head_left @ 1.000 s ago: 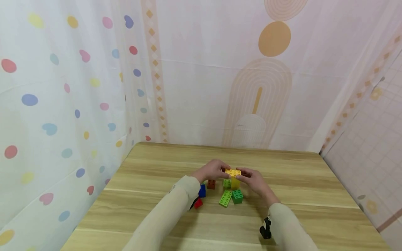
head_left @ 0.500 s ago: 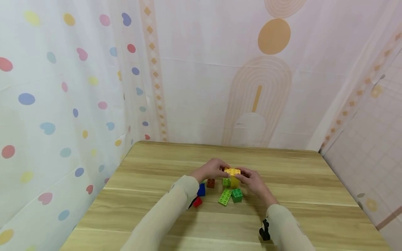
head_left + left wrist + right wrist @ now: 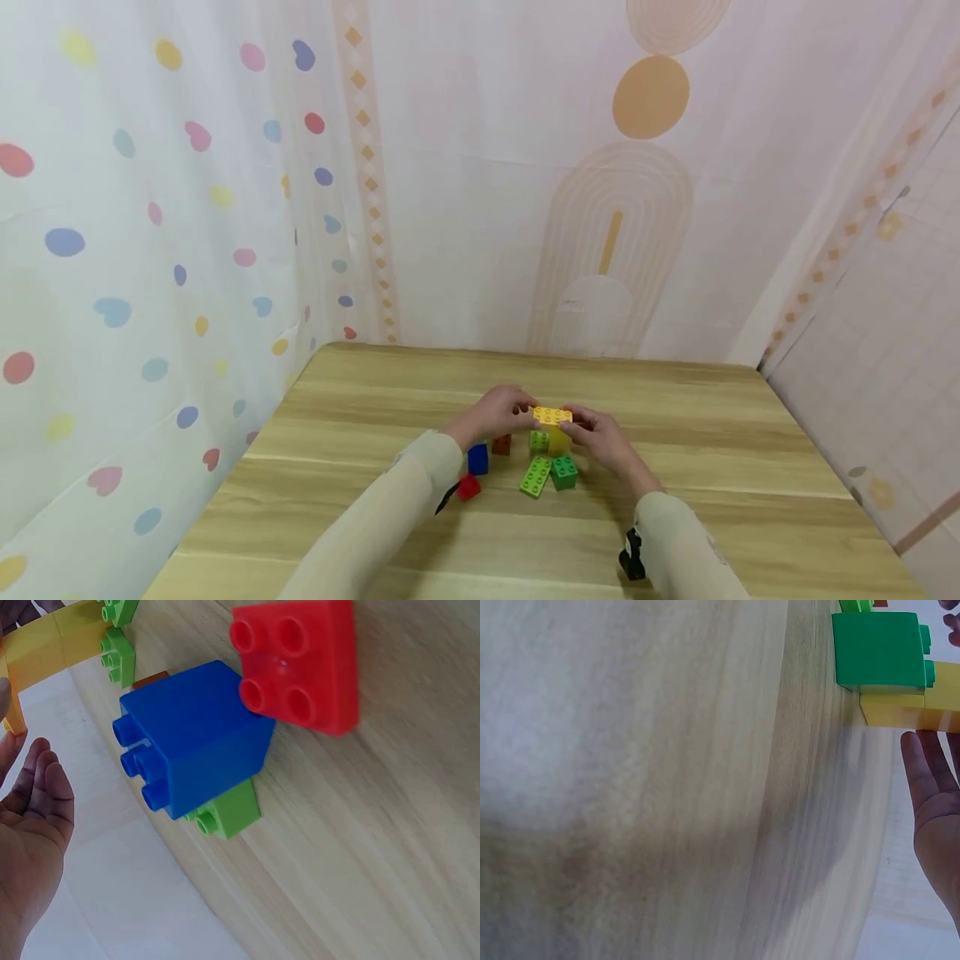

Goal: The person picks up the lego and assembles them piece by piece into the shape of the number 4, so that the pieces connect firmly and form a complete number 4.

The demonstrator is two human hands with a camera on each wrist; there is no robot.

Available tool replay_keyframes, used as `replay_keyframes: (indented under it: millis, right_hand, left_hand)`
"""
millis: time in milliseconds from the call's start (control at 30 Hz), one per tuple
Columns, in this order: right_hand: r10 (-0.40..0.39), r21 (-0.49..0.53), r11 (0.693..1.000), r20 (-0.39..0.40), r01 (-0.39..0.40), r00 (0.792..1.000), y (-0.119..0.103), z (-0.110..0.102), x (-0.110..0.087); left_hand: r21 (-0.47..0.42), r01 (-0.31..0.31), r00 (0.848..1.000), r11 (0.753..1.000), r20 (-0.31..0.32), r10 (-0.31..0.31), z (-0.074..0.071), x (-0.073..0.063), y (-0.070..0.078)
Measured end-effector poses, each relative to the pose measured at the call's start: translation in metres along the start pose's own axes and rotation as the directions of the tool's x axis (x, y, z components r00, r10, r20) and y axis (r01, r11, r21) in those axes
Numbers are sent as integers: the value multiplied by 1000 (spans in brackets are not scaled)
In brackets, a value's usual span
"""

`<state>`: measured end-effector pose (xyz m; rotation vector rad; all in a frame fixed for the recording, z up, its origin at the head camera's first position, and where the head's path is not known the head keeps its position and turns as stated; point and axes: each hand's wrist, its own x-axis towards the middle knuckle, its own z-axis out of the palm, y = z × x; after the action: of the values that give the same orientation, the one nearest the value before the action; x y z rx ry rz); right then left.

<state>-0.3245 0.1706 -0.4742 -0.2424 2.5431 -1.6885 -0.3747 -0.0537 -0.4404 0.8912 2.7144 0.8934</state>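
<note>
A yellow brick stack stands upright on the wooden table, with a wide studded yellow brick on top. My left hand pinches the top brick's left end between thumb and finger. On the other side my right hand grips the right end, thumb in front and fingers behind. Against the stack sit a small lime brick and, in front, a green brick. In the right wrist view, the fingers reach along the yellow stack.
Left of the stack lie a blue brick, a red brick and a brown-red brick. A long lime brick lies in front. The left wrist view shows another lime brick beside the blue one.
My left hand has shifted slightly left, so more of the top yellow brick's left end shows. My right hand stays at the right end. The loose bricks lie as before.
</note>
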Motion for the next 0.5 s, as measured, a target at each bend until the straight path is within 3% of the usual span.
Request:
replay_keyframes:
  millis: [133,500]
  right_hand:
    - [11,2,1000,16,-11,1000,3,2,-1]
    - [16,16,1000,15,-16,1000,2,0,3]
  left_hand:
    - [-28,25,999,999,-30,-26,-2,-11,-5]
    - [-61,-12,992,998,-123,5,-12,-29,-7]
